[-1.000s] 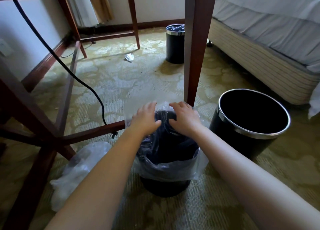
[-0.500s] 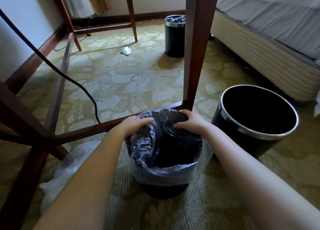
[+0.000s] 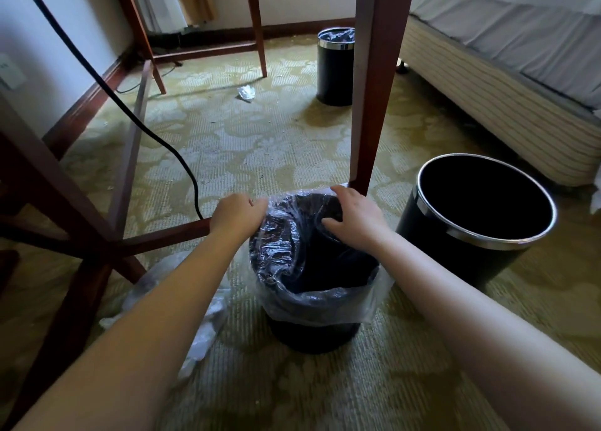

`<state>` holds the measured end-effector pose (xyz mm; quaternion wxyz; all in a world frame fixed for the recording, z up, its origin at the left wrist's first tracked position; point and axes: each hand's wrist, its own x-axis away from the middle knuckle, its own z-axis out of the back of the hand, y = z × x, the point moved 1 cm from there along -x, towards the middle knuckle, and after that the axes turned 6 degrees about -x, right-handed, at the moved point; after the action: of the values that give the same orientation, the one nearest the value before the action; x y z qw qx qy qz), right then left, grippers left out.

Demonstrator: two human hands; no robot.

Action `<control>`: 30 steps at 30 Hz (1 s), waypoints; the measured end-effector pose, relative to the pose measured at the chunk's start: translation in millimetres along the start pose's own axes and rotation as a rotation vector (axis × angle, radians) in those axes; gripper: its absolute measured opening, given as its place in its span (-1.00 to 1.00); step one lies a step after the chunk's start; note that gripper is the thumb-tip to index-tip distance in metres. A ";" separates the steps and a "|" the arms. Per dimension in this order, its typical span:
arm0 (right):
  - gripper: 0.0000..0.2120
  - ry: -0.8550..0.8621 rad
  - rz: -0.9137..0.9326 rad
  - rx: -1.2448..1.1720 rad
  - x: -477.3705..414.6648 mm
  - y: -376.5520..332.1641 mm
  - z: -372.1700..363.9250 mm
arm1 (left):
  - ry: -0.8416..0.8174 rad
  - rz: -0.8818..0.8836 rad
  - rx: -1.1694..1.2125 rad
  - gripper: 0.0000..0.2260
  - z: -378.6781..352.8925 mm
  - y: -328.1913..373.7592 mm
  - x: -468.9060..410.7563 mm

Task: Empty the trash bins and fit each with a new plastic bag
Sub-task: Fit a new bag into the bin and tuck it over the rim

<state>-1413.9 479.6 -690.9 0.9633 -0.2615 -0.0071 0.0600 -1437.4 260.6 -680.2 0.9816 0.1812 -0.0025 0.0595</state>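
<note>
A small black bin point(image 3: 312, 336) stands on the carpet in front of me, lined with a clear plastic bag point(image 3: 325, 303) folded over its rim. My left hand point(image 3: 235, 214) grips the bag at the far left of the rim. My right hand point(image 3: 353, 217) holds the bag at the far right of the rim, fingers curled over the edge. A larger black bin point(image 3: 468, 235) with a chrome rim stands bare and unlined to the right. A third black bin point(image 3: 335, 69) with a bag in it stands at the back.
A wooden table leg point(image 3: 374, 99) rises just behind the small bin, with crossbars point(image 3: 162, 235) to the left. A black cable point(image 3: 156, 138) hangs down to the floor. A crumpled clear bag point(image 3: 201, 329) lies at my left. A paper scrap point(image 3: 246, 93) lies on the carpet. A bed point(image 3: 507, 82) lies right.
Both hands moved apart along the far rim, spreading the bag's edge outward over it. The bag's mouth is now wider open.
</note>
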 end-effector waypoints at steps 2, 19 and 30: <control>-0.35 -0.026 0.053 0.084 3.5 -7.1 -4.0 | -0.148 -0.023 -0.011 -0.54 -0.4 2.7 6.0; -0.34 -0.025 0.152 0.201 -38.1 -10.5 -37.5 | -0.584 0.245 0.509 -0.22 -35.5 -10.4 -0.2; -0.86 -0.072 0.004 0.333 -71.8 6.8 -24.1 | -0.217 -0.093 -0.338 -0.89 -39.1 24.0 -18.5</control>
<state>-1484.9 464.8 -714.0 0.9923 -0.0961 -0.0311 0.0718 -1459.2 294.6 -708.8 0.9937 0.0191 -0.1099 -0.0073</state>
